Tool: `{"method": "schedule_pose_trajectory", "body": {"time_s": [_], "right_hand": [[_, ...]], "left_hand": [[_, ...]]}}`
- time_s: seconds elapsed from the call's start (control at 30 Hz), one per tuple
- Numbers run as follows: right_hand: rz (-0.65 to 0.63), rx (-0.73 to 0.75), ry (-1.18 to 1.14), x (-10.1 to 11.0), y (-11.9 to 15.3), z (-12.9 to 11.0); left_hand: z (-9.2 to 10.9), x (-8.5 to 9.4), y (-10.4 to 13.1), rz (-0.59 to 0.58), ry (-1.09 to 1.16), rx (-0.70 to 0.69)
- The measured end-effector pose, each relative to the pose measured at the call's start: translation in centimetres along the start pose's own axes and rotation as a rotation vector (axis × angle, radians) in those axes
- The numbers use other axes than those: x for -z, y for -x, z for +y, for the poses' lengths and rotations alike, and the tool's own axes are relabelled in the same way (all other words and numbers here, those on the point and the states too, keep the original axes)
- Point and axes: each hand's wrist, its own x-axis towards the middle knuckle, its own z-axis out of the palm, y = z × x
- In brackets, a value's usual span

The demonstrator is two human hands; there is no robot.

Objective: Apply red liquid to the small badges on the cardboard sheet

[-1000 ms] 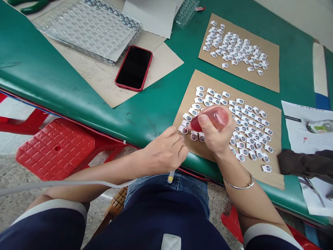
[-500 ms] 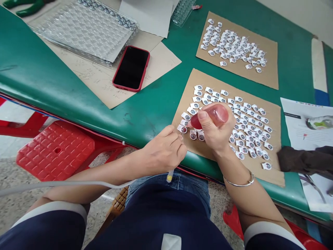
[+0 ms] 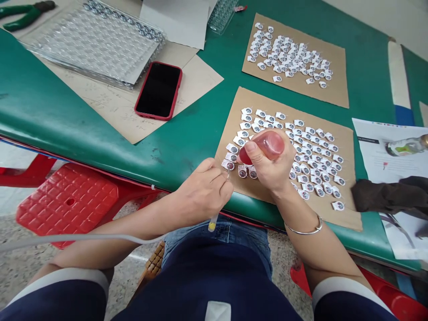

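Note:
My right hand (image 3: 276, 167) is wrapped round a squeeze bottle (image 3: 267, 147) with red contents, tipped so its narrow end points down and left. That end is close to small white pieces with round dark faces at the left front of the nearer cardboard sheet (image 3: 341, 218). Beside them, my left hand (image 3: 212, 189) is closed on a thin translucent stick-like tool (image 3: 213, 222). Its yellow end sticks out below the fist, while its fine tip reaches a white piece (image 3: 228, 165) at the sheet's left edge. The face of this piece looks reddish.
Farther back lies another cardboard sheet (image 3: 339, 76) with many similar pieces. A phone (image 3: 158, 91) in a red case, clear plastic trays (image 3: 100, 44) and green-handled pliers (image 3: 25, 18) are at left. Printed paper (image 3: 374, 165) and dark cloth (image 3: 384, 196) lie right. A red stool (image 3: 70, 200) stands below.
The whole view has shifted, so the table and its things appear slightly farther left. Both hands keep their holds and stay by the same pieces.

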Motion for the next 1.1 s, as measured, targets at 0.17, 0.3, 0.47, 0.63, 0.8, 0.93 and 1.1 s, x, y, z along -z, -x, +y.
{"method": "schedule_pose_trajectory", "body": {"time_s": [0.17, 0.3, 0.47, 0.63, 0.8, 0.93, 1.1], "right_hand": [[-0.005, 0.048, 0.065, 0.1, -0.1, -0.2], [-0.013, 0.066, 0.085, 0.2, -0.2, -0.3], [-0.040, 0.091, 0.067, 0.3, -0.2, -0.3], [-0.059, 0.078, 0.038, 0.4, -0.1, -0.4], [-0.023, 0.009, -0.044, 1.7, 0.0, -1.5], [0.133, -0.001, -0.228, 2.4, 1.5, -1.6], [0.237, -0.123, -0.247, 1.8, 4.7, -0.2]], "left_hand": [[0.1, -0.1, 0.0, 0.001, -0.006, 0.009], [0.1, -0.2, -0.1, 0.001, -0.032, 0.015], [0.2, -0.4, -0.1, -0.002, -0.043, 0.021], [-0.2, 0.0, -0.2, -0.014, 0.008, 0.025], [-2.7, 0.7, -1.0, -0.082, 0.318, 0.164], [-5.5, 0.9, -2.2, -0.155, 0.600, 0.331], [-7.3, 1.2, -2.9, -0.324, 0.777, 0.490]]}}
